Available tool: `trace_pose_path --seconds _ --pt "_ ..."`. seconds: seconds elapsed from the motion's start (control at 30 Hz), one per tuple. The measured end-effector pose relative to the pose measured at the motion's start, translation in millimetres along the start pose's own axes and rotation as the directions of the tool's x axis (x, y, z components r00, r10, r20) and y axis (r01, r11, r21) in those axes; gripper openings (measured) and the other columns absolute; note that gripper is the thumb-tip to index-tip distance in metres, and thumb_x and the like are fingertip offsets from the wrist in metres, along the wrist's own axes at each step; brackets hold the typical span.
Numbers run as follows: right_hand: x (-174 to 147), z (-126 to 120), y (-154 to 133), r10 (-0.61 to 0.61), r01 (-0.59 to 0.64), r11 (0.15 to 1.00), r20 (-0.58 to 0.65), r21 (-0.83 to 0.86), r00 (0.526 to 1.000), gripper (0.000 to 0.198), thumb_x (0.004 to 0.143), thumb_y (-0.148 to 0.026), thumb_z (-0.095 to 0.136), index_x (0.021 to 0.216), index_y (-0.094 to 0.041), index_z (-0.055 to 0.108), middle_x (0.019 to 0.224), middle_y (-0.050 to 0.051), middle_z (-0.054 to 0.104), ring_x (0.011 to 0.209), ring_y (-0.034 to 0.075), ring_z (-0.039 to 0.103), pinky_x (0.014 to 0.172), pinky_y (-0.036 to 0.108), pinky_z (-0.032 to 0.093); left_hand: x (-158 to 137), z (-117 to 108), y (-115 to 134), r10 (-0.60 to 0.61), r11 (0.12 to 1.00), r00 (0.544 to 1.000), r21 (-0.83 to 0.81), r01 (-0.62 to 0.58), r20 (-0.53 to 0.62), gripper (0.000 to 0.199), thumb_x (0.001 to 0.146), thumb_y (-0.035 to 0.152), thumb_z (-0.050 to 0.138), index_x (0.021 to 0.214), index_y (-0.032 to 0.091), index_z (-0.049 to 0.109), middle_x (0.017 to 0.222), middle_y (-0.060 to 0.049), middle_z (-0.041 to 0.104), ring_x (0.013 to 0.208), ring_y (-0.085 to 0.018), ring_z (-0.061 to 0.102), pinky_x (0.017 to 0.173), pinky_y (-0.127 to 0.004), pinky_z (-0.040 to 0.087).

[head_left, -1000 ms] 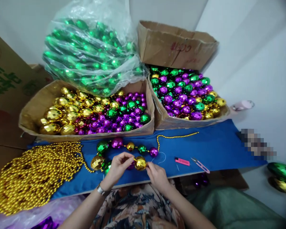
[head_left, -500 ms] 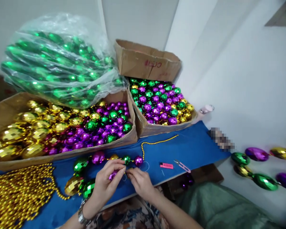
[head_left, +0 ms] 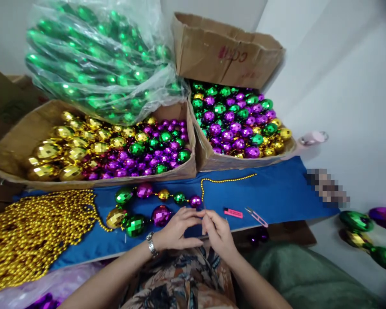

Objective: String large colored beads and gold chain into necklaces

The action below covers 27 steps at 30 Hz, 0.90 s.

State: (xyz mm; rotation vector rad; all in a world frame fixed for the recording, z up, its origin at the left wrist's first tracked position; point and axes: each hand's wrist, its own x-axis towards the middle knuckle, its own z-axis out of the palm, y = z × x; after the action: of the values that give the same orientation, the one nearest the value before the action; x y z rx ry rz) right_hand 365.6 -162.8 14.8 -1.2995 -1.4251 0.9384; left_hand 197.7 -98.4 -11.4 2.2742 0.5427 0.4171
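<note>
My left hand (head_left: 183, 227), with a metal watch on its wrist, has its fingers stretched out and the thumb apart. Its fingertips meet those of my right hand (head_left: 217, 231), which is closed in a pinch. Whatever sits in that pinch is too small to make out. A strand of big faceted beads lies curved on the cloth just left of my hands, with a large purple bead (head_left: 161, 215) close to my left knuckles. A green bead (head_left: 136, 225) and a gold bead (head_left: 116, 218) belong to it. Behind my fingers is the strand's small purple bead (head_left: 194, 201).
The blue cloth (head_left: 276, 184) bears a pink lighter (head_left: 233, 213), thread snips (head_left: 256, 217), a thin gold bead chain (head_left: 228, 180) and heaped gold chains (head_left: 45, 231). Behind stand two cardboard boxes (head_left: 244, 51) of beads and a plastic bag (head_left: 96, 64) of green beads.
My hands have come away from the strand, toward my body and to the right. The large purple bead, earlier by my left fingers, lies uncovered. The head view has tilted down and shifted left.
</note>
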Motion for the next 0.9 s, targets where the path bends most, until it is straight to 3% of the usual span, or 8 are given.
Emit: trace_pose_path --seconds 0.07,0.13,0.23,0.3,0.4,0.53,0.7,0.9 --pt "2.1 -12.1 -4.2 0.025 -0.019 0.995 -0.055 0.100 0.998 0.025 0.100 -0.030 0.041 0.105 -0.019 0.062 0.058 -0.004 0.052 0.053 0.009 0.052 0.056 0.021 0.043 0.7 6.8 -5.2 -0.028 0.990 0.997 0.137 0.018 0.075 0.024 0.087 0.042 0.057 0.103 0.023 0.062 0.108 -0.006 0.065 0.110 -0.025 0.055 0.107 -0.049 0.031" --pt "7.4 -29.8 -7.8 0.031 0.010 0.976 -0.188 0.215 0.982 0.023 0.099 -0.032 0.043 0.104 -0.020 0.061 0.058 -0.004 0.050 0.053 0.009 0.050 0.055 0.021 0.042 -1.7 14.3 -14.1 -0.075 0.955 0.993 0.293 0.046 0.091 0.017 0.093 0.030 0.048 0.093 0.021 0.062 0.091 -0.005 0.066 0.099 -0.022 0.058 0.106 -0.050 0.030" --pt "18.8 -61.9 -11.4 0.071 0.105 0.928 -0.444 0.358 0.893 0.019 0.098 -0.034 0.048 0.101 -0.021 0.061 0.058 -0.006 0.045 0.051 0.007 0.046 0.052 0.019 0.039 -7.4 18.4 -28.6 -0.097 0.894 0.993 0.445 0.054 0.073 0.019 0.094 0.024 0.043 0.086 0.020 0.060 0.086 -0.005 0.064 0.091 -0.021 0.058 0.102 -0.048 0.034" --pt "25.3 -81.4 -11.1 0.112 0.133 0.913 -0.550 0.386 0.828 0.018 0.095 -0.035 0.053 0.098 -0.020 0.062 0.058 -0.006 0.041 0.050 0.006 0.043 0.050 0.018 0.037 -10.2 15.4 -35.2 -0.094 0.878 0.994 0.475 0.055 0.059 0.017 0.094 0.025 0.045 0.088 0.019 0.059 0.090 -0.006 0.064 0.091 -0.021 0.057 0.097 -0.045 0.039" --pt "29.9 -100.4 -6.2 0.152 0.124 0.919 -0.624 0.375 0.766 0.020 0.091 -0.038 0.059 0.095 -0.019 0.063 0.058 -0.007 0.041 0.049 0.005 0.041 0.048 0.017 0.035 -12.8 8.6 -40.3 -0.102 0.868 0.994 0.492 0.064 0.051 0.016 0.094 0.025 0.045 0.090 0.019 0.059 0.093 -0.007 0.063 0.091 -0.022 0.057 0.086 -0.039 0.044" --pt "29.9 -108.8 1.5 0.197 0.107 0.916 -0.666 0.386 0.719 0.024 0.089 -0.042 0.061 0.096 -0.019 0.062 0.058 -0.007 0.041 0.048 0.005 0.040 0.046 0.017 0.034 -15.3 3.3 -44.5 -0.109 0.837 0.994 0.542 0.078 0.026 0.011 0.091 0.024 0.050 0.090 0.019 0.060 0.092 -0.008 0.064 0.089 -0.023 0.058 0.080 -0.038 0.048" --pt "30.9 -105.7 12.8 0.210 0.049 0.925 -0.613 0.378 0.762 0.026 0.091 -0.044 0.056 0.099 -0.019 0.061 0.059 -0.006 0.041 0.049 0.006 0.042 0.047 0.019 0.035 6.1 -19.9 -38.7 0.036 0.867 0.996 0.498 0.007 -0.077 0.024 0.086 0.033 0.061 0.106 0.021 0.060 0.098 -0.009 0.066 0.091 -0.025 0.061 0.077 -0.038 0.052" --pt "27.7 -95.2 23.5 0.184 -0.061 0.967 -0.507 0.248 0.842 0.032 0.094 -0.045 0.049 0.103 -0.017 0.061 0.054 -0.006 0.042 0.048 0.009 0.044 0.047 0.021 0.038 71.6 -80.8 8.1 0.188 0.955 0.935 0.280 -0.101 -0.302 0.016 0.089 0.019 0.056 0.105 0.021 0.060 0.096 -0.005 0.067 0.090 -0.017 0.064 0.080 -0.028 0.052"
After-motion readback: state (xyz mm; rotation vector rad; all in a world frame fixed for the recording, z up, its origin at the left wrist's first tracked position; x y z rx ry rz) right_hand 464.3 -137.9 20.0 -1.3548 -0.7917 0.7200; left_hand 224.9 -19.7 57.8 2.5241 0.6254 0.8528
